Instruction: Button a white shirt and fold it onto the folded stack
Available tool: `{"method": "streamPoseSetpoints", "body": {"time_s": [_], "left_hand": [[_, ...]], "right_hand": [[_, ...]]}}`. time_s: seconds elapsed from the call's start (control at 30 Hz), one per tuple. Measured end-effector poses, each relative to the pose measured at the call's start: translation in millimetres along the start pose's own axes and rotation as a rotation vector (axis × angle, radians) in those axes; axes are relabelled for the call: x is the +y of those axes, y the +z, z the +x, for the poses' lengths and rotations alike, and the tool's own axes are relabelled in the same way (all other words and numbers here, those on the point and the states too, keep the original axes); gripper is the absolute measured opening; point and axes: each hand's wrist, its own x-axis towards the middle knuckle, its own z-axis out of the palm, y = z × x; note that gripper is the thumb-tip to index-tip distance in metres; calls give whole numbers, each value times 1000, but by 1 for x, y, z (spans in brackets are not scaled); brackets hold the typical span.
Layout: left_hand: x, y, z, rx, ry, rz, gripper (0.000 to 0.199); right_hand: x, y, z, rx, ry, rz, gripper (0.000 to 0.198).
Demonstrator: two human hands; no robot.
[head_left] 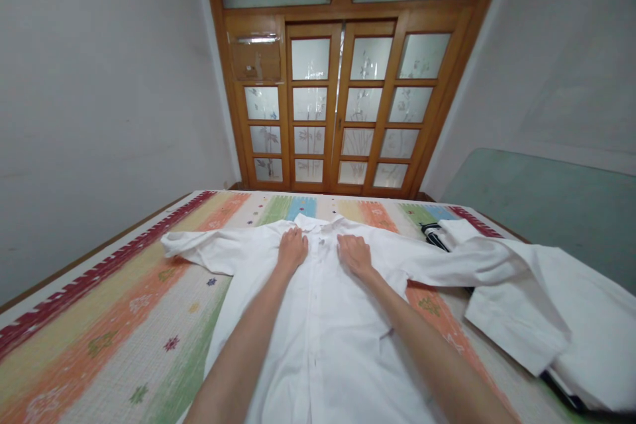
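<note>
A white button-up shirt (pixel 318 318) lies spread out front side up, its collar (pixel 318 222) pointing away from me and both sleeves stretched out sideways. My left hand (pixel 293 250) is on the shirt's upper front, just left of the button line below the collar, with its fingers curled against the fabric. On the other side of the buttons, my right hand (pixel 354 254) also has bent fingers closed on the cloth. The fingertips of both hands are partly hidden. My forearms cover parts of the shirt's body.
Beneath the shirt is a striped, multicoloured bedspread (pixel 144 305). A stack of white and dark folded clothes (pixel 591 318) lies at the right, touching the right sleeve. Behind it stands a pale green headboard-like panel (pixel 541 192). Wooden doors with glass panes (pixel 338 106) are beyond the bed.
</note>
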Motion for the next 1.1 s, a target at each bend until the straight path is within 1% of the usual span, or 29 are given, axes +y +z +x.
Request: {"method": "streamPoseSetpoints", "body": {"time_s": [0.1, 0.17, 0.23, 0.3, 0.37, 0.47, 0.63, 0.73, 0.87, 1.0, 1.1], "left_hand": [[1, -2, -1, 86, 11, -15, 37], [0, -2, 1, 125, 65, -20, 42], [0, -2, 4, 95, 138, -16, 45], [-1, -1, 6, 6, 185, -6, 44], [-2, 0, 8, -68, 197, 0, 41], [-3, 0, 9, -85, 192, -6, 40], [-1, -1, 8, -70, 170, -47, 41], [-1, -1, 8, -63, 173, -74, 40], [-2, 0, 7, -79, 191, -64, 40], [-3, 3, 7, -102, 179, -59, 44], [-6, 3, 13, -148, 144, -114, 48]], "right_hand": [[-1, -18, 31, 115, -19, 14, 49], [-6, -27, 53, 150, -72, -7, 48], [-12, -29, 72, 121, -151, -25, 42], [-16, -27, 84, 39, -223, -35, 32], [-16, -20, 90, -53, -266, -56, 27], [-9, -12, 93, -130, -287, -110, 29], [13, -9, 98, -111, -236, -135, 21], [21, -8, 102, -71, -165, -112, 18], [20, 1, 99, 10, -82, -86, 19], [15, 16, 85, 68, -54, -79, 24], [15, 25, 77, 119, -64, -67, 30]]}}
